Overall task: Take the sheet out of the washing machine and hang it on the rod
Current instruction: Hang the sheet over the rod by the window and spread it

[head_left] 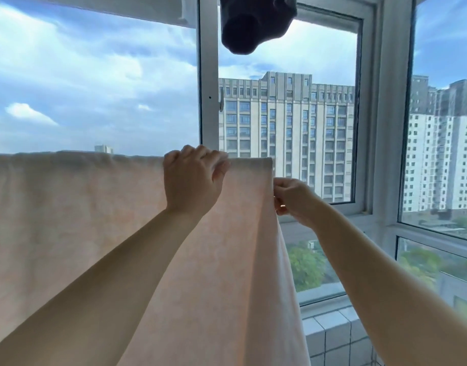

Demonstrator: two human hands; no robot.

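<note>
The sheet is already out of the machine and draped over the rod, which is hidden under the fold along its top edge, so the step in hand looks like the last one: spreading and squaring the cloth. The left hand has its grip curled over that top fold, fingers hooked onto the far side, grasping the sheet where it crosses the rod. Just below and to the right of it, the right hand pinches the sheet's side edge between thumb and fingers. Beyond both grips is the window frame; above them hangs a dark garment, well apart from the sheet. The next move probably calls for drawing the side edge outward while the upper grip keeps the fold from sliding off the rod.
</note>
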